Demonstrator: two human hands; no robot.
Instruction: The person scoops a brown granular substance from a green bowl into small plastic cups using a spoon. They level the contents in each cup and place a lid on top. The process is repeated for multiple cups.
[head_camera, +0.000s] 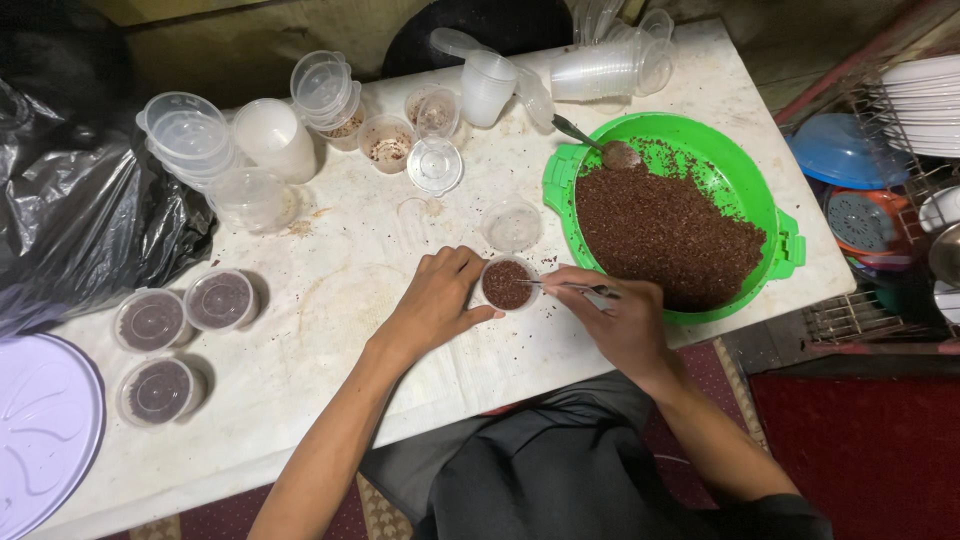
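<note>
Carefully, I brace the small cup (507, 285) of brown grain with my left hand (437, 300), fingers curled around its left side, near the middle of the table (330, 330). My right hand (620, 320) pinches a spoon (560, 287), I think, over the rim. Level it gently; the green basin (780, 215) sits right.

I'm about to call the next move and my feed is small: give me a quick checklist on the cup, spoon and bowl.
1. Cup steadied by left hand: ok.
2. Cup holds brown grain, upright: ok.
3. Spoon in right hand, tip over the cup: ok.
4. Whether the spoon is loaded: cannot tell.
5. Green bowl has grain left: ok.
6. Table free of spilled grain: not ok.
</note>
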